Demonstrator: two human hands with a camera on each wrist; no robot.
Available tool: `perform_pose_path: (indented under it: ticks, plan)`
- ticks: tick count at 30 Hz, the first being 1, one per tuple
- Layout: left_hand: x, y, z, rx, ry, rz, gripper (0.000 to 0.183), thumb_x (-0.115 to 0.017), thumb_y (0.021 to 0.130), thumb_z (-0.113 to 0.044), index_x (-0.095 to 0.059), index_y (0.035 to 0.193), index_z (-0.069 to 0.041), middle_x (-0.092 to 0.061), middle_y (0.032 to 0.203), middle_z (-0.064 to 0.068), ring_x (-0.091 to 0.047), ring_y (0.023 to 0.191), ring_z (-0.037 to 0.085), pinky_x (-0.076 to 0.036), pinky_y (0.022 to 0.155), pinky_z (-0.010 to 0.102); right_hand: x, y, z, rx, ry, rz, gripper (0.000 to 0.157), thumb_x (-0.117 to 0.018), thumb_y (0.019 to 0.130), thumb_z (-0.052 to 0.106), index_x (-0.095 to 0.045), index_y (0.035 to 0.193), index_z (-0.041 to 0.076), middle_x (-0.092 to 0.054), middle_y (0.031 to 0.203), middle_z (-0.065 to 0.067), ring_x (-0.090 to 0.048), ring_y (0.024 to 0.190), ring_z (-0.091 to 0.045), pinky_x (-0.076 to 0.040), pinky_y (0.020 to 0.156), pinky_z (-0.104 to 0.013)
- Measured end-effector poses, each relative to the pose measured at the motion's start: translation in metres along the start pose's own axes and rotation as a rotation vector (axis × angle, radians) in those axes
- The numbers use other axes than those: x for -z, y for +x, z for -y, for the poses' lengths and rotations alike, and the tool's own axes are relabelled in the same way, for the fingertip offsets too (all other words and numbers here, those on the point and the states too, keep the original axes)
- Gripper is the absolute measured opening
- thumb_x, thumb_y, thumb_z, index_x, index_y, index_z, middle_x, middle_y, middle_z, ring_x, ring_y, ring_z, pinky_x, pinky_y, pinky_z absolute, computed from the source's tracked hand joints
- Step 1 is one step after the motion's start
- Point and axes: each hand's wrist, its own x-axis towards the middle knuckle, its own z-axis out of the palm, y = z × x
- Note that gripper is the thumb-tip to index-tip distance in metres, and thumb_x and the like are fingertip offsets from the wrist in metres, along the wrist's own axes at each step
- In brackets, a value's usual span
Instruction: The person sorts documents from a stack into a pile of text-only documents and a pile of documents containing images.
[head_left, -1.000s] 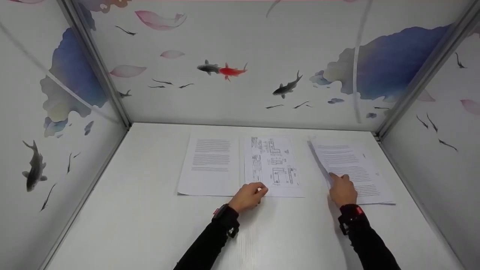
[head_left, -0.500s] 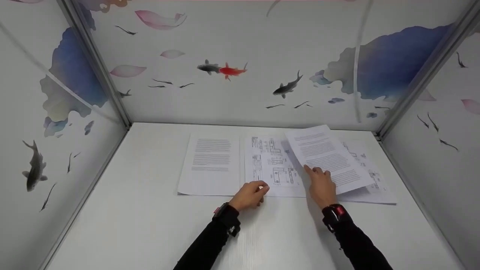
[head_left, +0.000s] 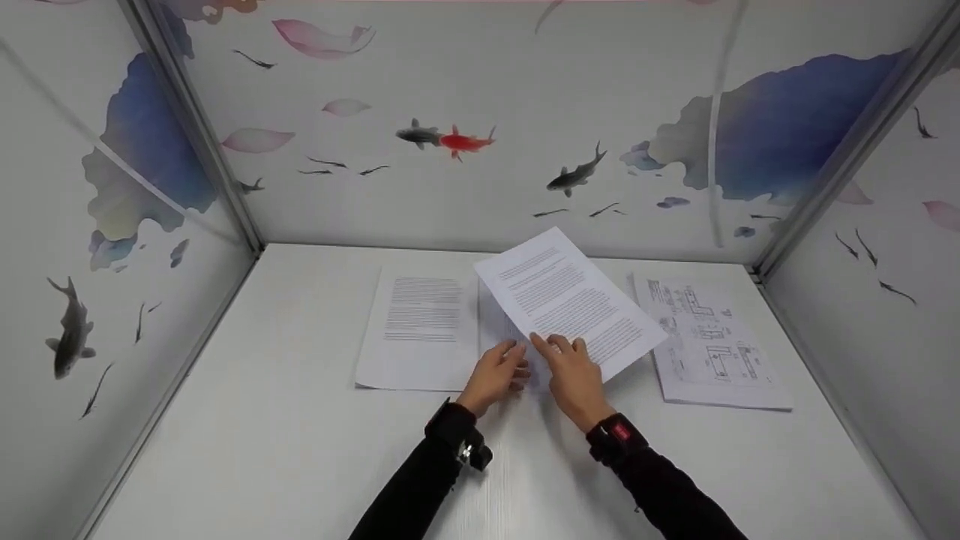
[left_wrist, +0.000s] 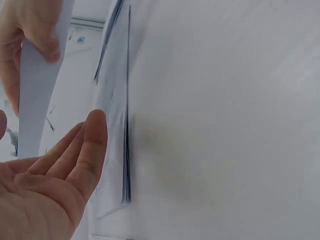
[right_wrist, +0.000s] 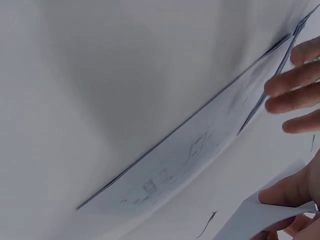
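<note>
My right hand pinches a sheet of printed paper by its near left edge, tilted up off the table. In the right wrist view the thumb and fingers of the right hand grip that sheet from both sides. Just left of it, my left hand is held with palm turned toward the sheet. Its fingers are extended and hold nothing in the left wrist view, where the left hand is below the right. Beneath the raised sheet lies the middle paper pile, mostly hidden.
To the left lies a pile of text pages. On the right, a pile with a technical drawing on top rests on the white table. Walls painted with fish enclose the table at the back and both sides.
My right hand has lifted the text sheet off the right pile and carried it left over the middle pile, exposing a drawing on the right. My left hand has opened its fingers and turned slightly.
</note>
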Motion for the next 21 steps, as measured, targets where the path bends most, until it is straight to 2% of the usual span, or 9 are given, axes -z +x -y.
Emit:
perform_pose_path:
  ticks: [2, 5, 9, 11, 13, 17, 20, 21]
  plan:
    - [0.000, 0.001, -0.002, -0.005, -0.129, -0.026, 0.057, -0.045, 0.104, -0.040, -0.042, 0.144, 0.001, -0.063, 0.123, 0.025, -0.066, 0.111, 0.034, -0.056, 0.087, 0.044, -0.003, -0.001, 0.009, 0.030, -0.010, -0.014, 0.071, -0.070, 0.072, -0.013, -0.062, 0.133, 0.022, -0.064, 0.118, -0.008, -0.053, 0.091, -0.028, -0.047, 0.047, -0.038]
    - [0.001, 0.001, -0.004, 0.010, -0.337, -0.044, 0.046, -0.044, 0.104, -0.040, -0.052, 0.127, -0.001, -0.064, 0.118, 0.019, -0.068, 0.107, 0.029, -0.056, 0.089, 0.043, -0.006, -0.002, 0.021, 0.076, -0.028, -0.028, 0.064, -0.068, 0.077, -0.010, -0.062, 0.132, 0.021, -0.064, 0.117, -0.006, -0.052, 0.088, -0.025, -0.048, 0.046, -0.038]
    - [0.000, 0.001, -0.010, 0.081, -0.539, -0.079, 0.030, -0.044, 0.105, -0.037, -0.047, 0.105, -0.007, -0.060, 0.101, 0.008, -0.067, 0.090, 0.017, -0.057, 0.076, 0.034, -0.010, -0.002, 0.032, 0.122, -0.040, -0.053, 0.055, -0.063, 0.082, -0.009, -0.064, 0.130, 0.018, -0.066, 0.116, -0.005, -0.050, 0.085, -0.023, -0.049, 0.044, -0.037]
    - [-0.001, 0.001, -0.012, 0.110, -0.594, -0.098, 0.025, -0.041, 0.106, -0.033, -0.044, 0.107, -0.008, -0.057, 0.100, 0.006, -0.064, 0.086, 0.016, -0.055, 0.070, 0.032, -0.011, -0.001, 0.036, 0.137, -0.044, -0.064, 0.055, -0.063, 0.081, -0.010, -0.064, 0.130, 0.017, -0.067, 0.117, -0.005, -0.050, 0.085, -0.022, -0.049, 0.044, -0.036]
    - [-0.001, 0.001, -0.013, 0.110, -0.619, -0.112, 0.026, -0.036, 0.107, -0.029, -0.043, 0.117, -0.006, -0.057, 0.103, 0.007, -0.064, 0.087, 0.017, -0.054, 0.068, 0.031, -0.011, 0.000, 0.039, 0.155, -0.053, -0.073, 0.055, -0.064, 0.080, -0.009, -0.065, 0.129, 0.015, -0.067, 0.118, -0.006, -0.049, 0.085, -0.022, -0.049, 0.044, -0.034]
    - [0.000, -0.001, -0.012, 0.066, -0.618, -0.114, 0.039, -0.029, 0.109, -0.028, -0.037, 0.140, -0.007, -0.058, 0.120, 0.016, -0.064, 0.093, 0.020, -0.055, 0.072, 0.032, -0.010, 0.000, 0.041, 0.188, -0.048, -0.100, 0.051, -0.071, 0.077, -0.003, -0.067, 0.126, 0.012, -0.068, 0.119, -0.006, -0.052, 0.086, -0.023, -0.051, 0.047, -0.034]
    - [0.002, -0.002, -0.009, 0.014, -0.585, -0.114, 0.044, -0.026, 0.109, -0.029, -0.034, 0.147, -0.009, -0.055, 0.131, 0.021, -0.064, 0.096, 0.018, -0.054, 0.074, 0.030, -0.010, -0.001, 0.040, 0.199, -0.018, -0.134, 0.040, -0.073, 0.080, 0.007, -0.070, 0.120, 0.012, -0.070, 0.116, -0.007, -0.056, 0.087, -0.024, -0.054, 0.053, -0.036]
    - [0.002, -0.002, -0.009, 0.001, -0.561, -0.127, 0.044, -0.026, 0.109, -0.029, -0.035, 0.147, -0.010, -0.056, 0.130, 0.021, -0.064, 0.092, 0.017, -0.053, 0.070, 0.028, -0.009, -0.002, 0.039, 0.201, -0.008, -0.144, 0.037, -0.073, 0.081, 0.012, -0.071, 0.118, 0.011, -0.070, 0.115, -0.007, -0.057, 0.087, -0.024, -0.054, 0.054, -0.036]
